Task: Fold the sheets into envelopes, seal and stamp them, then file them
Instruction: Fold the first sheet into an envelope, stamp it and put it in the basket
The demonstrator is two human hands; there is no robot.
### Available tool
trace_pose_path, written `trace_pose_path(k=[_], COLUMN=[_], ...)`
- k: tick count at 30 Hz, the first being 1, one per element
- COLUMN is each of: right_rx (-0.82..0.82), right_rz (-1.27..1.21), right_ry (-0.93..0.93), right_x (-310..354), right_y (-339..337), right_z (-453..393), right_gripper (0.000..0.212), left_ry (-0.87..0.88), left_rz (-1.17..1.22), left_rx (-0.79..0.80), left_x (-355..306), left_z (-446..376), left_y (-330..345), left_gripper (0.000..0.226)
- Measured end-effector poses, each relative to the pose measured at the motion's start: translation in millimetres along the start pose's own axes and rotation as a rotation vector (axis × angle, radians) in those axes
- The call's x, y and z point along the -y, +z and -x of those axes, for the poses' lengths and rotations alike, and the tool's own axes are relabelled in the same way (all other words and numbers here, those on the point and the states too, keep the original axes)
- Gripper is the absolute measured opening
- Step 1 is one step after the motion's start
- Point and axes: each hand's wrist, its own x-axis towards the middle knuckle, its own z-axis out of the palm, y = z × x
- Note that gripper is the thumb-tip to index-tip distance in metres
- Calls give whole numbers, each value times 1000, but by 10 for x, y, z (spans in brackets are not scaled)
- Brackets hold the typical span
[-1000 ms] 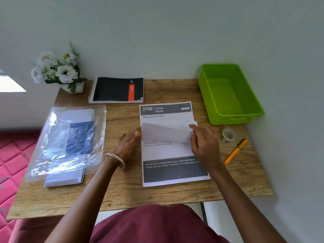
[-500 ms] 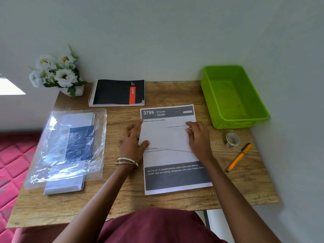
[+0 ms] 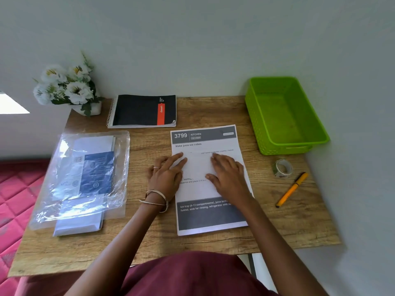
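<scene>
- Now your left hand point(image 3: 168, 178) and right hand point(image 3: 228, 178) lie flat, fingers spread, pressing the sheet point(image 3: 206, 146).
- Sheet lies mid-desk point(image 3: 213, 110), long axis running away from you, header "3799" farthest.

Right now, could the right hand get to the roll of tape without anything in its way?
Probably yes. The right hand lies flat on the sheet, and the roll of tape sits to its right on bare table, with nothing between them. The pen lies nearer the front, clear of that path.

Both hands — left hand point(image 3: 165, 178), right hand point(image 3: 227, 178) — press flat on the sheet point(image 3: 205, 142).
</scene>
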Motion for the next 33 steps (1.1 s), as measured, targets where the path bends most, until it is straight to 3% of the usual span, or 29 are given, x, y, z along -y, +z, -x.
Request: trace_pose_path(k=[5, 8, 12, 15, 19, 26, 29, 31, 33], right_rx=[81, 145, 186, 160, 69, -254, -406, -477, -530], right_rz=[58, -6, -25, 55, 104, -120, -247, -291, -338], right_ry=[72, 56, 6, -43, -103, -73, -62, -76, -76], right_x=[-380, -502, -550, -574, -532, -439, -404, -378, -353], right_y=[-139, -165, -203, -185, -173, -124, -167, -219, -277], right_z=[200, 240, 200, 180, 196, 221, 164, 117, 85], right_gripper=[91, 97, 91, 79, 82, 60, 34, 26, 24], left_ry=[36, 106, 189, 273, 463, 396, 383, 282, 135], left_rz=[2, -97, -248, -377, -443, -207, -58, 85, 288], left_rx=[-5, 70, 106, 56, -13, 32, -132, -252, -276], left_x=[29, 125, 195, 160, 181, 209, 202, 193, 142], left_z=[11, -16, -52, -113, -151, -182, -207, -238, -246], left_y=[-1, -30, -84, -152, -232, -343, -322, -300, -330], left_gripper=[42, 48, 77, 66, 55, 63, 39, 19, 12])
